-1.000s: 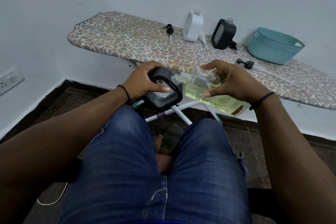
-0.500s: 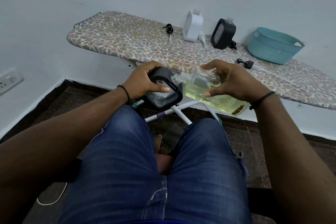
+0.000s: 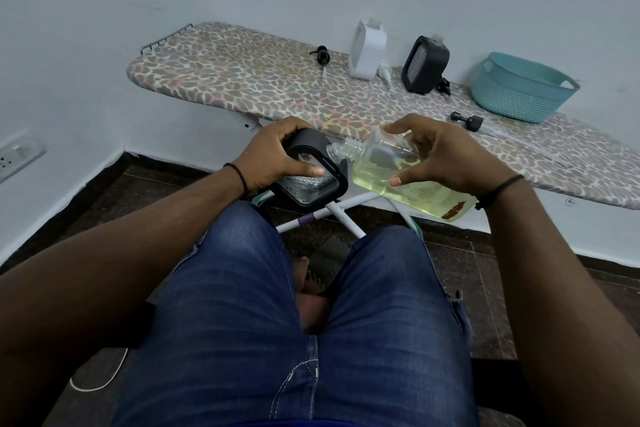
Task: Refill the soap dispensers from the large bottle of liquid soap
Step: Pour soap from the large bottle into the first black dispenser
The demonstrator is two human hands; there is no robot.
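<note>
A: Delta vs last frame?
B: None. Left hand (image 3: 277, 152) still grips black dispenser (image 3: 311, 180) above lap; right hand (image 3: 446, 159), fingers wrapped, still tilts large soap bottle (image 3: 384, 166), neck at dispenser's far-right corner.
A: Flow?
B: Can't tell.

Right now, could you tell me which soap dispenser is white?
The white dispenser standing farthest left on the ironing board; the other two are black.

Leopard-print ironing board (image 3: 242, 80) — teal basket (image 3: 519, 94), yellow soap (image 3: 415, 191).
</note>
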